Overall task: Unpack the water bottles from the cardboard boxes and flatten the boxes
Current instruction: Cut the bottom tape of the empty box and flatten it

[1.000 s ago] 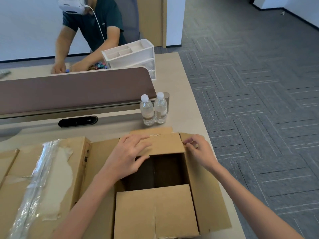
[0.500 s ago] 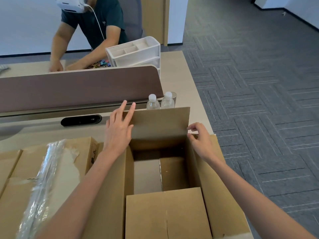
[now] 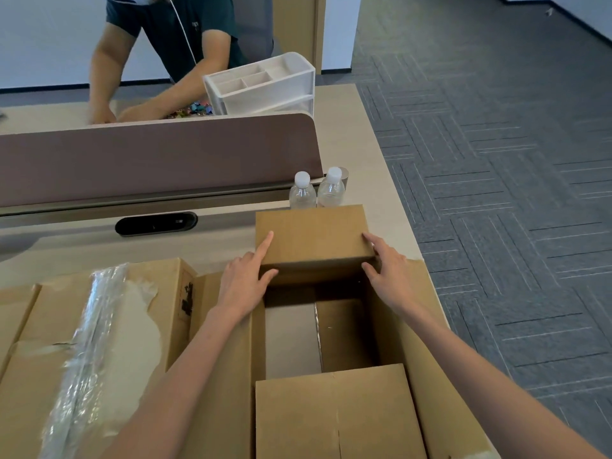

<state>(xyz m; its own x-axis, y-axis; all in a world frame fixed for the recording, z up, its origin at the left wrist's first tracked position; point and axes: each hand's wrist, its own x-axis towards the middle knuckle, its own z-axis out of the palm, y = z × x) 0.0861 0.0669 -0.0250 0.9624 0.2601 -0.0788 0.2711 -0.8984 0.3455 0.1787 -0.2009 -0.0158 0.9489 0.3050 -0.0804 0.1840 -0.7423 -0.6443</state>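
Observation:
An open cardboard box (image 3: 414, 326) stands on the desk in front of me with no bottles inside. Its far flap (image 3: 313, 235) is folded outward, away from me. My left hand (image 3: 245, 279) grips the flap's left edge, forefinger stretched along it and thumb under the fold. On the flap's right edge my right hand (image 3: 387, 270) does the same, fingers on top and thumb below. The near flap (image 3: 334, 415) leans over the opening. Two clear water bottles (image 3: 316, 192) with white caps stand just behind the far flap.
A second cardboard box (image 3: 66, 342) with torn clear tape lies to the left, touching the open one. A brown desk divider (image 3: 159, 157) runs across behind. Beyond it are a white drawer organiser (image 3: 261, 84) and another person's arms. The desk edge and grey carpet are on the right.
The far flap went from folded over the opening, to upright, to folded outward. Both my hands followed it forward and now hold its side edges.

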